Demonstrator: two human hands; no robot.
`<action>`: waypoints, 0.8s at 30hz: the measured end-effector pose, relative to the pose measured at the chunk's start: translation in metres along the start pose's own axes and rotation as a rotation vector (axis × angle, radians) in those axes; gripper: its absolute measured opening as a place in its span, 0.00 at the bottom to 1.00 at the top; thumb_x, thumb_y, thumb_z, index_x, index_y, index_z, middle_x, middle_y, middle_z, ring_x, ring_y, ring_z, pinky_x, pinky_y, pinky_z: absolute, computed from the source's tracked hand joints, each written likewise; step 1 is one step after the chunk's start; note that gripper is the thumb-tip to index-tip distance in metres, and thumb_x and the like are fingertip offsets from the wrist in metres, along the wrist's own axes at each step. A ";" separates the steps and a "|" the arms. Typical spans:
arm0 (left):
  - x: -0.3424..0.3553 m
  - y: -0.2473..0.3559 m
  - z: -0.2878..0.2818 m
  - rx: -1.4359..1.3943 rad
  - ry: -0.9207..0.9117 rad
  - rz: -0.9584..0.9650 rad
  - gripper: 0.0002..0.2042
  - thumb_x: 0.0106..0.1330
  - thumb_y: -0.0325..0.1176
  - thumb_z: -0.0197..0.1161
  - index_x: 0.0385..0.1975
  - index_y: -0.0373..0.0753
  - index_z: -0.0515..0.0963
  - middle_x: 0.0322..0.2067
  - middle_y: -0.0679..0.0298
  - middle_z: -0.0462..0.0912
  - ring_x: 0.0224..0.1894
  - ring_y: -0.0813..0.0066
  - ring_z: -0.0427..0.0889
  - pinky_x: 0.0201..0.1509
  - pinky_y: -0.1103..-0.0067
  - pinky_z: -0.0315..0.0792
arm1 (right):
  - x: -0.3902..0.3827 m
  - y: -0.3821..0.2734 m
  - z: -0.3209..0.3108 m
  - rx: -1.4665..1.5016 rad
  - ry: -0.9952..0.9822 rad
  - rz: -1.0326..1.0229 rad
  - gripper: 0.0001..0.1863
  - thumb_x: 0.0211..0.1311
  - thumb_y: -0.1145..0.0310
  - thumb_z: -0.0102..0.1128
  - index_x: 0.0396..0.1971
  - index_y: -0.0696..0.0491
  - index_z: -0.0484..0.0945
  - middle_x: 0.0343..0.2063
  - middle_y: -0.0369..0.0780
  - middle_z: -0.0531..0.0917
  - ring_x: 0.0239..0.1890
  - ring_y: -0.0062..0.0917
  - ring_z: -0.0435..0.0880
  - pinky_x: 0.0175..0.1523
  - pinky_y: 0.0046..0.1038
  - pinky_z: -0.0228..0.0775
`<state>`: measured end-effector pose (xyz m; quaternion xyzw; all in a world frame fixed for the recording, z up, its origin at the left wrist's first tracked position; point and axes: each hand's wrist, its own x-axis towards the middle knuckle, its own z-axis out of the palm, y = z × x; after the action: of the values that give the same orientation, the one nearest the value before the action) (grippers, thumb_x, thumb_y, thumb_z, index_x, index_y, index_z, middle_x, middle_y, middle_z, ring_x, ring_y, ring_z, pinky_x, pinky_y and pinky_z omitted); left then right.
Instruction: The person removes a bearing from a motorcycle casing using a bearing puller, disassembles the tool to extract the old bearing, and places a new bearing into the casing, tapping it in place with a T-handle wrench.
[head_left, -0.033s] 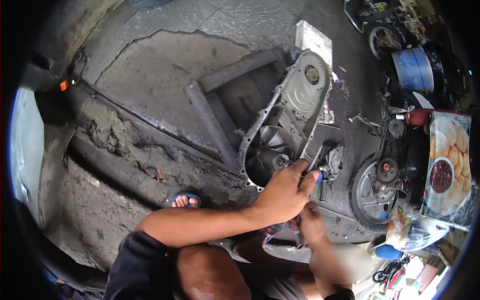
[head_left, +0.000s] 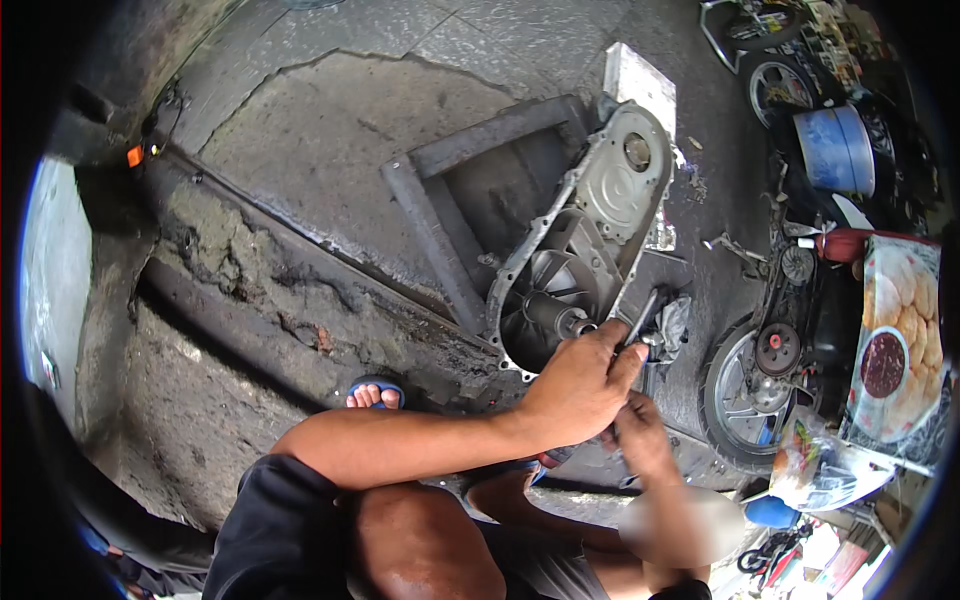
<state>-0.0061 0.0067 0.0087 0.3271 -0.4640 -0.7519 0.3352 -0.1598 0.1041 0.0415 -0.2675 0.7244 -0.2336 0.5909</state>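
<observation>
A grey cast-metal oblong housing (head_left: 615, 190), with a round hole and finned cylindrical parts, lies beside a dark metal frame (head_left: 440, 150). At the housing's near end, my left hand (head_left: 590, 385) is closed on a slim metal tool (head_left: 645, 315) whose shaft points up along the housing's edge. My right hand (head_left: 640, 435) is just below it, fingers curled round something mostly hidden. A crumpled silvery wad (head_left: 672, 330) lies right of the tool, and a white panel (head_left: 640, 70) sits behind the housing.
A partly stripped motorbike (head_left: 770, 370) stands at the right, near a blue bucket (head_left: 835, 150), a printed board (head_left: 900, 310) and a plastic bag (head_left: 810, 460). A concrete step (head_left: 220, 380) and wall (head_left: 60, 280) are at the left; my sandalled foot (head_left: 375, 395) is nearby.
The whole view has shifted slightly. My right hand has risen a little, and the blue piece seen under my left thumb is now mostly out of sight.
</observation>
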 end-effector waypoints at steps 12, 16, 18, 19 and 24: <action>-0.003 -0.006 -0.005 0.035 0.097 0.066 0.13 0.74 0.37 0.52 0.41 0.30 0.72 0.21 0.47 0.75 0.24 0.51 0.79 0.31 0.63 0.70 | 0.025 -0.075 -0.002 -0.842 0.117 -0.058 0.12 0.64 0.67 0.59 0.41 0.60 0.82 0.31 0.45 0.86 0.36 0.34 0.86 0.43 0.36 0.76; -0.002 -0.001 -0.002 -0.052 0.010 -0.036 0.14 0.73 0.38 0.53 0.39 0.30 0.71 0.23 0.43 0.77 0.28 0.43 0.79 0.34 0.60 0.70 | -0.002 0.010 0.065 0.638 0.339 0.182 0.10 0.69 0.65 0.54 0.42 0.54 0.80 0.33 0.37 0.83 0.34 0.28 0.83 0.37 0.33 0.75; -0.001 -0.003 -0.002 -0.069 -0.002 -0.047 0.14 0.72 0.37 0.54 0.37 0.28 0.69 0.26 0.36 0.78 0.32 0.34 0.80 0.35 0.53 0.71 | -0.007 0.003 0.073 0.670 0.249 0.204 0.10 0.70 0.65 0.53 0.41 0.54 0.80 0.30 0.37 0.82 0.31 0.27 0.82 0.34 0.31 0.74; -0.001 -0.005 -0.001 -0.070 -0.007 -0.049 0.14 0.72 0.37 0.54 0.37 0.28 0.69 0.26 0.36 0.78 0.32 0.34 0.80 0.35 0.53 0.71 | -0.009 0.001 0.074 0.697 0.159 0.220 0.10 0.71 0.64 0.52 0.40 0.54 0.79 0.27 0.36 0.81 0.29 0.25 0.81 0.31 0.30 0.72; 0.000 -0.007 -0.004 -0.008 0.046 0.043 0.13 0.74 0.36 0.53 0.38 0.30 0.71 0.21 0.46 0.76 0.25 0.47 0.80 0.31 0.62 0.70 | 0.007 -0.023 -0.006 -0.227 0.047 0.063 0.12 0.70 0.64 0.53 0.37 0.57 0.80 0.20 0.35 0.79 0.23 0.25 0.80 0.30 0.30 0.72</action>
<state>-0.0043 0.0073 0.0010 0.3331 -0.4598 -0.7387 0.3632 -0.1646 0.0821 0.0530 -0.3042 0.7679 -0.1375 0.5467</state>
